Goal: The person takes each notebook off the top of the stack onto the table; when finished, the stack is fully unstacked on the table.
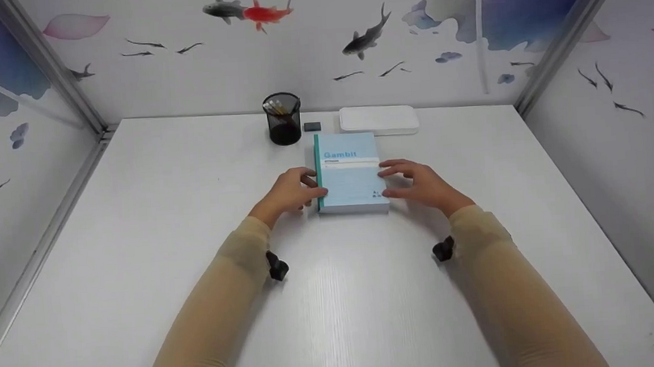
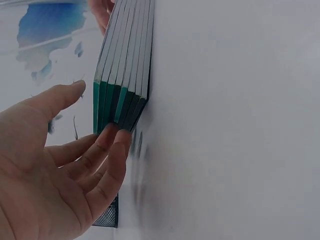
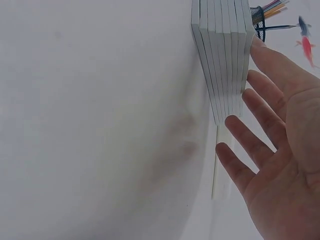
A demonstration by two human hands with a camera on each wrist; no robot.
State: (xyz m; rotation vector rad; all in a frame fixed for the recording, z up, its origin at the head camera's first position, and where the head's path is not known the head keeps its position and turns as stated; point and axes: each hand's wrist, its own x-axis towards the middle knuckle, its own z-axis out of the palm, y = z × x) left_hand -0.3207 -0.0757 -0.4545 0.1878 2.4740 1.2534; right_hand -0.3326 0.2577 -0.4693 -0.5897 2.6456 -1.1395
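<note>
A stack of several light blue notebooks (image 1: 352, 179) with teal spines lies on the white table, the top cover reading "Gambit". My left hand (image 1: 292, 191) is at its left side. In the left wrist view, fingertips (image 2: 121, 136) meet the teal spines (image 2: 107, 105) while the thumb stands apart from them. On the opposite side is my right hand (image 1: 421, 184), fingers spread, tips right at the page edges. The right wrist view shows those pale page edges (image 3: 225, 65) beside the extended fingers (image 3: 250, 142).
Behind the stack stand a black mesh pen holder (image 1: 283, 121) with pencils, a small dark block (image 1: 312, 126) and a white flat case (image 1: 379, 120). Printed wall panels (image 1: 296, 55) enclose the table (image 1: 334, 308) at the back and sides.
</note>
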